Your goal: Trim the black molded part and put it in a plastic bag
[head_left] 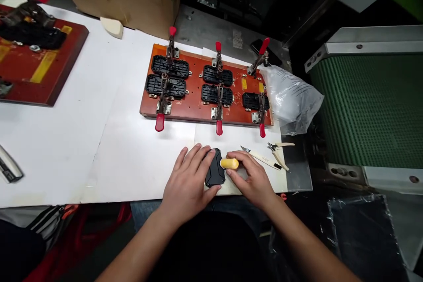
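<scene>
A black plastic cover (217,174) with chamfered corners lies on the white table surface near the front edge. My left hand (188,180) grips it from the left, with the fingertips over its upper left edge and the thumb by its lower edge. In my right hand (253,178), a yellow-handled tool (230,164) is pinched between thumb and fingers. Its handle points toward the camera and its working end, at the cover's right edge, is hidden. Just beyond the right hand lie a craft knife (262,157) and cream-handled side cutters (279,154).
A red-brown fixture board (194,112) with red-handled toggle clamps holds several black parts. Another fixture (71,59) stands at left. A cardboard box (142,13) is behind, a plastic bag (291,101) right of the board, and a green ribbed belt (373,105) far right.
</scene>
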### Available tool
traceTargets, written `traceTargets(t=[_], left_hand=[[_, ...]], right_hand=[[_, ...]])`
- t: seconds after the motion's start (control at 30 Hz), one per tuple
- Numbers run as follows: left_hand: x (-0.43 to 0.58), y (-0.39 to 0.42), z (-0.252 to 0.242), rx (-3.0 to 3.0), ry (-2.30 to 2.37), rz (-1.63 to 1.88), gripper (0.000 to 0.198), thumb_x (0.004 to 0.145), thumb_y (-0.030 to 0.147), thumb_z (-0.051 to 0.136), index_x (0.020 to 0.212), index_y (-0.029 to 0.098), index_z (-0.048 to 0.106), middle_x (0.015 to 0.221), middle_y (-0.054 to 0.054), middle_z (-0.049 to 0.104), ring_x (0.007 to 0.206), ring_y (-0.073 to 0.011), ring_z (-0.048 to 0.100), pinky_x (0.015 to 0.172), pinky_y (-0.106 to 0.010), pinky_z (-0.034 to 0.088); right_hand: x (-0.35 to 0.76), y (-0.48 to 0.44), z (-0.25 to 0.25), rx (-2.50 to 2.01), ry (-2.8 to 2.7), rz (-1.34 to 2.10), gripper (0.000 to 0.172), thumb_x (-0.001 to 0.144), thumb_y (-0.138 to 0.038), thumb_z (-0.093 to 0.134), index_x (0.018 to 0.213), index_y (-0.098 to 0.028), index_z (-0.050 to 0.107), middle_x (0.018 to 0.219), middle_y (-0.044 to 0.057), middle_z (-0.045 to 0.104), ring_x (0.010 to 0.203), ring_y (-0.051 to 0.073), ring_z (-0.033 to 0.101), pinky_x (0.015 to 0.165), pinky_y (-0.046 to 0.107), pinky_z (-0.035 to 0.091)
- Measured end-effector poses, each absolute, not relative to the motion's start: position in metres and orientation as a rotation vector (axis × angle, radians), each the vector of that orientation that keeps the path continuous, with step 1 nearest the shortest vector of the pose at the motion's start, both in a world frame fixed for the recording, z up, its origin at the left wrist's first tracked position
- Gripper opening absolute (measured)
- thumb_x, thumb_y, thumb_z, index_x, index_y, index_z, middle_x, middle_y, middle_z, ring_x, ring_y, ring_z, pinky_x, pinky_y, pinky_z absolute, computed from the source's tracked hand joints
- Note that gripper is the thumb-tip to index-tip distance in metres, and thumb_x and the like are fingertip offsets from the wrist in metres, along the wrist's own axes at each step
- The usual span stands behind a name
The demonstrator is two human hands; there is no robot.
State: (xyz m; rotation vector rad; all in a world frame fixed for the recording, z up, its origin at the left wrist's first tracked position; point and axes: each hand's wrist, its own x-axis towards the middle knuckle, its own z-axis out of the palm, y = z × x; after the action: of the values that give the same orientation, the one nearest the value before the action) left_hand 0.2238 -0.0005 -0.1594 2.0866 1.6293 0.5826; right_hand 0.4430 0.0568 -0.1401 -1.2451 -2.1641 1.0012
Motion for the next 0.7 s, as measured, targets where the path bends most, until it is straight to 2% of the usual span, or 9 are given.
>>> traceTargets(t=[0.13, 0.27, 0.37, 0.5, 0.6, 0.7], left_hand=[[0.224, 0.000, -0.159, 2.049, 1.633, 0.587, 0.077, 0.094, 0.044, 0.067, 0.160, 0.018, 0.039, 0.165, -0.009, 0.046, 0.158, -0.0315, 0.032, 0.134, -0.054, 0.017], [0.225, 0.001, -0.161, 2.019, 1.642, 0.592, 0.076, 0.094, 0.045, 0.067, 0.160, 0.019, 0.040, 0.165, -0.007, 0.046, 0.158, -0.0312, 0.032, 0.134, -0.054, 0.016], [0.225, 0.001, -0.162, 2.019, 1.632, 0.591, 0.074, 0.095, 0.046, 0.065, 0.159, 0.019, 0.041, 0.166, -0.008, 0.046, 0.158, -0.0318, 0.033, 0.134, -0.054, 0.016], [0.224, 0.001, -0.162, 2.021, 1.630, 0.581, 0.075, 0.095, 0.048, 0.065, 0.159, 0.018, 0.042, 0.166, -0.008, 0.045, 0.158, -0.0324, 0.032, 0.134, -0.055, 0.016], [0.224, 0.001, -0.161, 2.025, 1.622, 0.573, 0.076, 0.094, 0.047, 0.066, 0.160, 0.018, 0.041, 0.166, -0.009, 0.045, 0.158, -0.0324, 0.032, 0.134, -0.055, 0.016], [0.224, 0.002, -0.160, 2.027, 1.624, 0.574, 0.075, 0.094, 0.046, 0.065, 0.160, 0.018, 0.040, 0.166, -0.008, 0.045, 0.158, -0.0315, 0.031, 0.134, -0.055, 0.015]], right_hand=[[0.444, 0.062, -0.138, -1.165, -2.186, 1.068, 0.038, 0.099, -0.016, 0.066, 0.134, -0.031, 0.062, 0.127, 0.005, 0.066, 0.120, 0.021, 0.064, 0.104, 0.039, 0.055], [0.440, 0.060, -0.133, -1.057, -2.235, 1.210, 0.044, 0.104, -0.012, 0.052, 0.141, -0.034, 0.062, 0.132, 0.008, 0.057, 0.122, 0.021, 0.059, 0.102, 0.040, 0.053], [0.433, 0.056, -0.133, -1.091, -2.220, 1.218, 0.045, 0.103, -0.016, 0.057, 0.144, -0.033, 0.060, 0.129, 0.009, 0.053, 0.117, 0.021, 0.058, 0.099, 0.041, 0.053], [0.427, 0.051, -0.142, -1.241, -2.030, 1.211, 0.039, 0.102, -0.021, 0.063, 0.138, -0.035, 0.061, 0.126, 0.007, 0.059, 0.119, 0.021, 0.061, 0.104, 0.042, 0.052], [0.431, 0.048, -0.149, -1.335, -1.768, 1.401, 0.039, 0.104, -0.023, 0.060, 0.139, -0.037, 0.054, 0.137, 0.005, 0.063, 0.126, 0.022, 0.062, 0.109, 0.043, 0.051], [0.435, 0.048, -0.149, -1.338, -1.779, 1.426, 0.036, 0.105, -0.024, 0.056, 0.138, -0.035, 0.057, 0.139, 0.005, 0.062, 0.128, 0.023, 0.061, 0.112, 0.045, 0.049]])
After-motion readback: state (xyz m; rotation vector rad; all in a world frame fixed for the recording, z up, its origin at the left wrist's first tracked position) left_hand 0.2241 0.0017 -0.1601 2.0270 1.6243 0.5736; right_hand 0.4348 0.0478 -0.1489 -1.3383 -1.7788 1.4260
